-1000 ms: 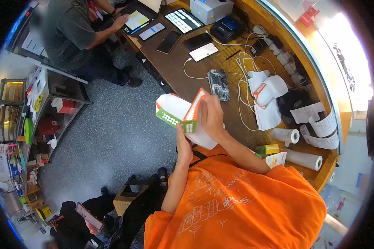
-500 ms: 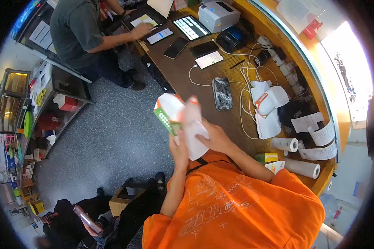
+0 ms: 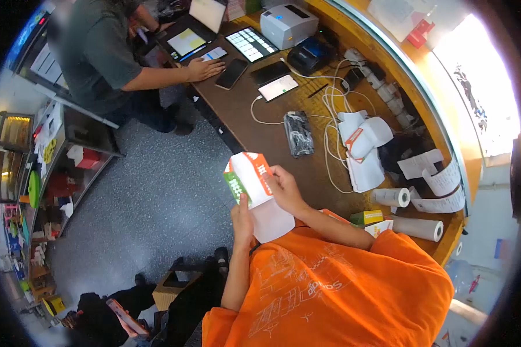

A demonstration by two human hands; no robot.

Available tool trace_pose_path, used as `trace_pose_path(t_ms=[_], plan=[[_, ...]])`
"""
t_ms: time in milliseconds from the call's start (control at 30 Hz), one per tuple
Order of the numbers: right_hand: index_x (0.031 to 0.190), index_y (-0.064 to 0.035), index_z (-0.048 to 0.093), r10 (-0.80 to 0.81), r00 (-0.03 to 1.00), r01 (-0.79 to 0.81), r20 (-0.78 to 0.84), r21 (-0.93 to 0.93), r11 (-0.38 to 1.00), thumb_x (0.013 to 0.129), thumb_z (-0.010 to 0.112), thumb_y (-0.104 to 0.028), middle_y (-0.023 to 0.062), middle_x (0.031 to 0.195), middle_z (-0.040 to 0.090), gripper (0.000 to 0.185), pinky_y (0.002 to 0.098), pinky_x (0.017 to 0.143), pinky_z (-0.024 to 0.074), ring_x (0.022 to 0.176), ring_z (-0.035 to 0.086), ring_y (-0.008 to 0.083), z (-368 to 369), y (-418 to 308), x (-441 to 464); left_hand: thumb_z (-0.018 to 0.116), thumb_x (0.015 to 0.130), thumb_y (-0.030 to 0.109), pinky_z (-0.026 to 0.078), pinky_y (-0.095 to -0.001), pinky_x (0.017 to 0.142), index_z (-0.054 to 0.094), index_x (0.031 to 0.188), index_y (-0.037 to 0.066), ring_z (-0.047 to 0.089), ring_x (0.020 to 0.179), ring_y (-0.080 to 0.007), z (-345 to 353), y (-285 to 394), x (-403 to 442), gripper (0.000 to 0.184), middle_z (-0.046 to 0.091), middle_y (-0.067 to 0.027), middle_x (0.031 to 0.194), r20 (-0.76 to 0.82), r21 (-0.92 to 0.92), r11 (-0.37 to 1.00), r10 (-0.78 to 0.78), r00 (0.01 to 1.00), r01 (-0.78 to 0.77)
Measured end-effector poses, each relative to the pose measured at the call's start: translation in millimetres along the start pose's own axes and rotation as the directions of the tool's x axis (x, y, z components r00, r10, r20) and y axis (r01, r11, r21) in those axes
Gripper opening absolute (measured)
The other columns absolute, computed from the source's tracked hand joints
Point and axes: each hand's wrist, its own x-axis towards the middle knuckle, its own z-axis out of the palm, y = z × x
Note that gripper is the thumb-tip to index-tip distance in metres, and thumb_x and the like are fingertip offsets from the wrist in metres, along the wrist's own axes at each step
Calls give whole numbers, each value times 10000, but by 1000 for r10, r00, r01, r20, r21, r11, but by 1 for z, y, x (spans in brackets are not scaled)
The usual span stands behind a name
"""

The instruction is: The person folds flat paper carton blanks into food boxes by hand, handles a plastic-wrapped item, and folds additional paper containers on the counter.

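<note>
A paper food carton, white inside with green and orange printed sides, is held in front of the orange shirt. It stands partly folded, and a plain white flap hangs from its near end. My left hand grips the green side, with the thumb pressed up along the carton's wall. Closed on the orange side wall is my right hand, its fingers around the edge. Parts of both hands' fingers are hidden behind the carton.
The brown counter bears a black-and-white wrapped packet, phones, a tablet, a label printer, cables, white cartons and paper rolls. A co-worker's hand rests on it. Another person holds a phone at lower left.
The carton has moved down and opened wider, its orange side wall now upright. My right hand has shifted up from the flap to that wall. The co-worker's hand has lowered onto the counter edge.
</note>
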Motion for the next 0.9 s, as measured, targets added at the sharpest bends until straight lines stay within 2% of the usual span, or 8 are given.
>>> trace_pose_path(t_ms=[167, 300, 467, 500, 600, 667, 833, 900], plan=[[1031, -23, 564, -6, 994, 1, -112, -45, 999, 1005, 547, -172, -16, 831, 592, 152, 220, 650, 455, 753, 544, 40, -5, 34, -8, 426, 1027, 453, 497, -346, 893, 506, 1300, -34, 617, 1042, -220, 11, 2, 9, 564, 597, -155, 1224, 251, -540, 819, -63, 966, 194], [1067, -27, 597, 97, 993, -97, 62, -7, 995, 1001, 525, -157, 14, 914, 615, 163, 238, 724, 474, 855, 562, 59, -32, 14, -5, 393, 1014, 527, 440, -386, 1041, 393, 1413, -8, 551, 1217, -274, 10, -3, 7, 667, 526, -166, 1346, 390, -445, 846, -113, 914, 294], [1012, -19, 641, -324, 876, 90, -357, -539, 837, 875, 569, -37, 105, 854, 639, 156, 321, 723, 497, 792, 613, 198, -166, 20, 39, 377, 1009, 535, 439, -399, 1033, 392, 1416, -6, 560, 1195, -289, -9, -4, 21, 677, 540, -168, 1326, 189, -449, 876, -96, 977, 173], [1049, -13, 627, -499, 778, 90, -382, -718, 691, 813, 568, 19, 137, 917, 620, 245, 339, 738, 490, 823, 601, 248, -205, 14, 43, 377, 1009, 535, 439, -399, 1033, 392, 1416, -6, 560, 1195, -289, -10, -1, 23, 677, 540, -168, 1326, 190, -448, 878, -90, 978, 168], [1184, -105, 626, -154, 807, -542, -570, -819, 189, 778, 637, -42, 240, 1293, 474, 412, 442, 940, 452, 1152, 490, 386, -307, 24, 41, 349, 998, 491, 418, -422, 1048, 408, 1418, 21, 540, 1214, -300, -14, 27, 13, 632, 545, -153, 1325, 62, -644, 744, -180, 982, 177], [1143, -112, 676, -24, 828, -555, -560, -814, -172, 776, 682, -114, 288, 1439, 387, 367, 464, 1034, 428, 1256, 451, 431, -356, 39, 33, 351, 995, 488, 415, -415, 1051, 405, 1422, 25, 539, 1217, -301, -22, 21, 16, 632, 541, -148, 1336, 50, -680, 719, -153, 987, 145], [902, -46, 700, -234, 965, -130, -118, -991, -38, 817, 706, -142, 240, 1310, 534, 129, 432, 896, 523, 1153, 564, 336, -333, -5, 28, 332, 1012, 481, 398, -410, 1068, 380, 1442, 31, 515, 1252, -290, -26, 7, 19, 624, 511, -139, 1382, 16, -691, 718, -100, 995, 84], [944, -24, 638, -251, 959, 30, -131, -835, 549, 911, 651, -190, 182, 1028, 663, 170, 389, 716, 563, 875, 669, 337, -270, -54, 32, 306, 1038, 470, 371, -411, 1092, 350, 1458, 30, 484, 1286, -273, -16, 21, 12, 610, 488, -139, 1407, -15, -584, 804, -147, 989, 110]])
